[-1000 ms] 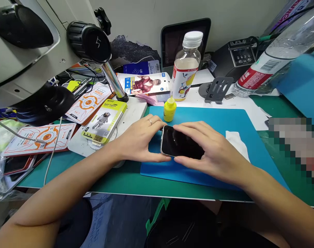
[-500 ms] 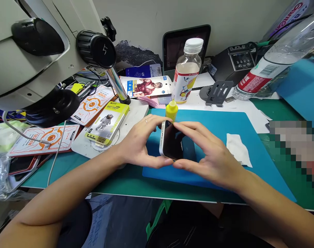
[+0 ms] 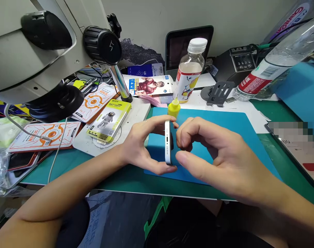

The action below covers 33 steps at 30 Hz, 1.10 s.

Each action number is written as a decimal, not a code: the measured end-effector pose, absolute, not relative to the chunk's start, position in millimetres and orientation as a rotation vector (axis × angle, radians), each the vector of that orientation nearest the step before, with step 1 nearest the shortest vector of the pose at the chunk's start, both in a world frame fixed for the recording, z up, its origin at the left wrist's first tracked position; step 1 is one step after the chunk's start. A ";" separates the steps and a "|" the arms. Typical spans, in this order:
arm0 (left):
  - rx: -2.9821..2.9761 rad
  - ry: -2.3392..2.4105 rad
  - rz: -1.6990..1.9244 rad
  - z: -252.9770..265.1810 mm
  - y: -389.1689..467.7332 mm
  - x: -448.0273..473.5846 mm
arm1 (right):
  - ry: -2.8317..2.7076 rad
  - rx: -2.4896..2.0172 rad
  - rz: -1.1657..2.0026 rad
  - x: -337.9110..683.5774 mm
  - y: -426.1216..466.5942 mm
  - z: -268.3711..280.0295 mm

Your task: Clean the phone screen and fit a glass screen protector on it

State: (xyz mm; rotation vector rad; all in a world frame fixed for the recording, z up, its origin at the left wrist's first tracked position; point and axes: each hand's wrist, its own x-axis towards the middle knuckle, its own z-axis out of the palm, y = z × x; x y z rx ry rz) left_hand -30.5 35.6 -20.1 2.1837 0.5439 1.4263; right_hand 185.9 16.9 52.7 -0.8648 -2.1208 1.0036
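Observation:
My left hand [image 3: 144, 146] grips a smartphone [image 3: 167, 143] by its two long edges, thumb below and fingers above. The phone stands on edge over the blue mat [image 3: 224, 127], its silver bottom frame with charging port and speaker holes facing me. Only a narrow strip of its dark screen shows. My right hand [image 3: 213, 151] is just right of the phone, holding nothing I can see. Its fingers are loosely curled, with a small gap between them and the thumb. Behind the phone stands a small yellow bottle [image 3: 174, 108] with a pointed tip.
A microscope [image 3: 51, 58] overhangs the left side. Beneath it lie a yellow battery box [image 3: 107, 120] and orange-white screen boxes [image 3: 53, 134]. A drink bottle [image 3: 189, 75], a black phone stand [image 3: 219, 93] and a leaning clear bottle [image 3: 265, 74] are behind. Another phone [image 3: 299, 151] lies right.
My right hand has let go of the phone, moved slightly right and curled its fingers. In my left hand the phone has turned, showing its bottom edge more squarely.

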 end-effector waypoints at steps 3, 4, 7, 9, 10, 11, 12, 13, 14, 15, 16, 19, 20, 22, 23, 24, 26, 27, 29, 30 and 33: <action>2.151 0.570 1.424 -20.6 33.5 -28.3 | -2.187 -0.888 1.022 186.5 16.5 56.9; 2.142 0.587 1.427 -20.9 32.9 -27.6 | -2.198 -0.894 1.034 186.9 16.4 57.9; 2.146 0.643 1.431 -20.9 30.8 -25.6 | -2.204 -0.907 1.074 188.2 16.1 60.9; 2.159 0.656 1.427 -19.8 29.0 -24.4 | -2.210 -0.917 1.089 189.5 15.9 63.1; 2.168 0.656 1.428 -18.9 28.0 -23.8 | -2.214 -0.928 1.093 190.5 15.7 64.4; 2.180 0.657 1.431 -17.9 26.8 -23.3 | -2.218 -0.947 1.095 191.6 15.3 65.9; 2.196 0.657 1.434 -16.8 25.5 -22.8 | -2.225 -0.972 1.097 192.9 14.5 67.5; 2.212 0.660 1.435 -15.7 24.1 -22.4 | -2.235 -1.009 1.099 194.3 13.5 69.4; 2.226 0.664 1.432 -14.7 22.6 -21.9 | -2.249 -1.047 1.100 195.7 12.3 71.4; 2.239 0.670 1.426 -13.7 21.0 -21.5 | -2.264 -1.082 1.100 196.8 10.7 73.6; 2.251 0.676 1.416 -12.8 19.5 -21.1 | -2.282 -1.112 1.096 197.8 9.1 75.8; 2.297 0.679 1.404 -10.6 15.7 -19.5 | -2.326 -1.151 1.068 198.6 4.1 81.4; 2.316 0.680 1.409 -10.2 14.8 -18.9 | -2.333 -1.152 1.057 198.3 2.8 82.8; 2.347 0.694 1.427 -9.8 13.4 -17.8 | -2.338 -1.150 1.043 197.2 0.9 84.7; 2.357 0.703 1.436 -10.0 13.1 -17.4 | -2.338 -1.147 1.035 196.4 0.3 85.4; 2.364 0.710 1.445 -10.2 13.0 -17.2 | -2.341 -1.145 1.020 195.7 -0.1 86.0; 2.372 0.707 1.462 -11.0 13.5 -17.4 | -2.359 -1.154 0.976 194.1 -0.9 86.9; 2.377 0.700 1.468 -11.4 14.0 -17.8 | -2.376 -1.156 0.951 193.4 -1.3 87.4; 2.391 0.686 1.477 -11.9 15.1 -19.0 | -2.411 -1.152 0.897 192.1 -2.4 88.0; 2.400 0.682 1.480 -11.9 15.6 -19.5 | -2.422 -1.145 0.870 191.6 -3.0 88.1; 2.426 0.668 1.497 -10.8 16.2 -20.4 | -2.434 -1.103 0.794 190.8 -4.5 87.8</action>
